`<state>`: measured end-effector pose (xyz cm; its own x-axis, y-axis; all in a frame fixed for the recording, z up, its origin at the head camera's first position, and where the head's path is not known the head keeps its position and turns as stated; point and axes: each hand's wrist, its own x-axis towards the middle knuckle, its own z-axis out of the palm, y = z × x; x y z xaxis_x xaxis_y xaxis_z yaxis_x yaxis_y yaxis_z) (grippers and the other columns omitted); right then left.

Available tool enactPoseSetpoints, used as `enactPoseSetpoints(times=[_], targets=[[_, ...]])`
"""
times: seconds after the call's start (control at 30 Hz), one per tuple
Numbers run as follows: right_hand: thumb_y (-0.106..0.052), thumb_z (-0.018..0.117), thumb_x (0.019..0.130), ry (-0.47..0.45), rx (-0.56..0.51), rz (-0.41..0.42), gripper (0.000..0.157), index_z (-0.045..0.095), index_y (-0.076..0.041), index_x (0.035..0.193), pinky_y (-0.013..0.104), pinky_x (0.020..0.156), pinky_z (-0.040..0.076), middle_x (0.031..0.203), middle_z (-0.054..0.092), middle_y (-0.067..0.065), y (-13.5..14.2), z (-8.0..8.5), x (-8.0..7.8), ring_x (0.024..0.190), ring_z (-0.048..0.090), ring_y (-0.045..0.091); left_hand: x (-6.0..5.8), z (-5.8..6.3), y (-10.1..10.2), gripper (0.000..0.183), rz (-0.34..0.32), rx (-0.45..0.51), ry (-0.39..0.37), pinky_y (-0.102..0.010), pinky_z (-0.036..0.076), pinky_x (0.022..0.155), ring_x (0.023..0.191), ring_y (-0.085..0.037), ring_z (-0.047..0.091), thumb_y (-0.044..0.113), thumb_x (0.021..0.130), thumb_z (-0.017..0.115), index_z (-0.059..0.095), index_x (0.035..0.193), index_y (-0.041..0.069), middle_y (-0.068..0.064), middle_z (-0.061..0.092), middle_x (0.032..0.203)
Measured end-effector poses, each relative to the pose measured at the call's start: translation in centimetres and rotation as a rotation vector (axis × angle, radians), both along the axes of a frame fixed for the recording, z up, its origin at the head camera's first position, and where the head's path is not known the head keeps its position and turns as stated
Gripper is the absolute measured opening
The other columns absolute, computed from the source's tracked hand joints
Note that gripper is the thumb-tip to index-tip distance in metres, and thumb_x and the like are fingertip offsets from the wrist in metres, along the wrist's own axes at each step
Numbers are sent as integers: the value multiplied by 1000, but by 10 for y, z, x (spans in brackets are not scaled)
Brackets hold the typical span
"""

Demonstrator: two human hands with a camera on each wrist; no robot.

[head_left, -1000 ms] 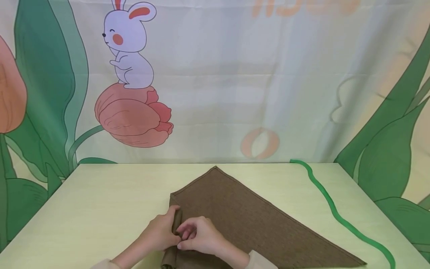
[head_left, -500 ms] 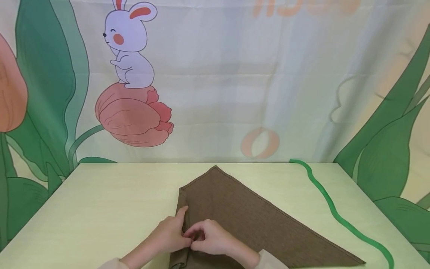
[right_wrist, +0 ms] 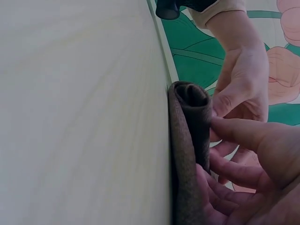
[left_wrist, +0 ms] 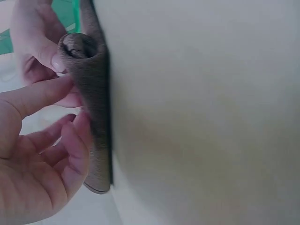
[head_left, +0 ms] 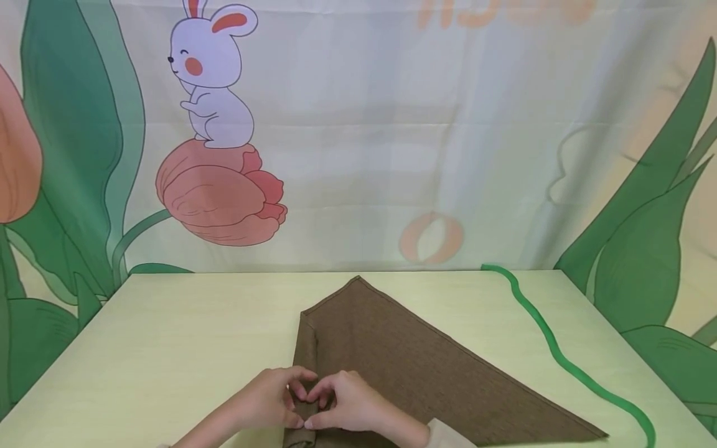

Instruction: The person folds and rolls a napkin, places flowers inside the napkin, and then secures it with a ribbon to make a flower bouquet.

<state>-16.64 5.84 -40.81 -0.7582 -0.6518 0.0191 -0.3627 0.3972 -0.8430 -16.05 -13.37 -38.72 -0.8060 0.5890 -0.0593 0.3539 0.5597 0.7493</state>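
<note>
A brown hemmed cloth [head_left: 403,361] lies folded to a long point across the front of the table, its left edge turned into a roll [head_left: 305,348]. The left hand [head_left: 267,398] bends its fingers and thumb over the roll from the left. From the other side, the right hand [head_left: 353,401] meets it with curled fingers, the thumb tips close together. In the left wrist view the rolled end [left_wrist: 80,47] shows a spiral of layers, with fingertips on its upper side. The right wrist view shows the coiled cloth [right_wrist: 190,101] too, between both hands; some fingertips are hidden.
A green ribbon [head_left: 551,342] curves along the right side of the pale table [head_left: 168,342]. Behind the table's back edge hangs a printed curtain [head_left: 347,155] with a rabbit and tulips.
The rolled left edge first loosens and shifts right, then stays near there. The left hand moves right with it, then slides nearer, drawing in its outstretched index finger. The right hand follows slightly right.
</note>
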Motion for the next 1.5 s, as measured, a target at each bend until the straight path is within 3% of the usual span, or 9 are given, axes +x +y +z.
enactPoseSetpoints(times=[0.3, 0.43, 0.6, 0.7, 0.93, 1.07, 1.27, 1.4, 1.5], targets=[[-12, 78, 70, 64, 59, -31, 25, 67, -3, 90, 14, 55, 44, 72, 57, -8, -1, -1, 1, 54, 49, -4, 1, -4, -7, 53, -21, -78, 143, -30, 46, 69, 87, -21, 53, 20, 67, 80, 59, 112, 3, -3, 56, 102], [-12, 79, 68, 68, 63, -39, 25, 68, -4, 89, 14, 54, 43, 72, 56, -8, -1, -2, 1, 53, 48, -4, -2, -4, -7, 52, -78, -101, 171, -30, 47, 74, 92, -21, 55, 22, 69, 78, 60, 114, 5, -2, 56, 105], [-11, 79, 68, 74, 56, -37, 23, 69, -5, 87, 14, 54, 44, 72, 58, -8, -1, -3, 1, 53, 48, -4, -9, -4, -8, 52, -190, -148, 205, -41, 42, 89, 115, -27, 48, 24, 75, 73, 58, 122, 7, -10, 48, 133], [-11, 79, 68, 86, 57, -34, 22, 69, -4, 87, 13, 54, 43, 72, 59, -8, -1, -3, 1, 53, 48, -4, -17, -4, -10, 55, -221, -180, 202, -34, 41, 88, 108, -18, 48, 29, 78, 69, 54, 126, 7, -9, 41, 139], [-11, 79, 69, 60, 57, -41, 22, 70, -4, 88, 14, 54, 43, 73, 59, -9, -1, -3, 2, 53, 48, -4, -39, -5, -11, 55, -196, -210, 194, -22, 35, 72, 82, -11, 37, 26, 80, 68, 51, 128, 6, -10, 37, 141], [-11, 79, 68, 46, 59, -50, 22, 70, -5, 88, 14, 55, 43, 73, 58, -9, -1, -4, 3, 53, 48, -4, -50, -7, -12, 55, -180, -235, 209, -29, 38, 80, 97, -17, 40, 28, 82, 65, 49, 130, 7, -10, 35, 143], [-10, 79, 69, 35, 59, -43, 23, 70, -4, 89, 14, 56, 44, 76, 59, -8, -1, -5, 2, 54, 48, -3, -61, -9, -10, 55, -137, -270, 274, -67, 25, 91, 125, -52, 23, 33, 90, 55, 41, 136, 7, -14, 26, 146], [-11, 79, 69, 42, 64, -44, 24, 69, -4, 90, 14, 56, 44, 74, 58, -8, -1, -5, 2, 55, 48, -3, -58, -5, -10, 47, -103, -229, 339, -64, 27, 93, 128, -49, 22, 22, 89, 57, 47, 132, 7, -16, 30, 144], [-11, 79, 69, 51, 69, -44, 24, 69, -5, 90, 14, 55, 43, 71, 56, -10, 0, -4, 2, 54, 47, -4, -48, 0, -11, 39, -166, -191, 320, -58, 30, 95, 129, -44, 27, 12, 89, 57, 53, 127, 5, -16, 38, 140]])
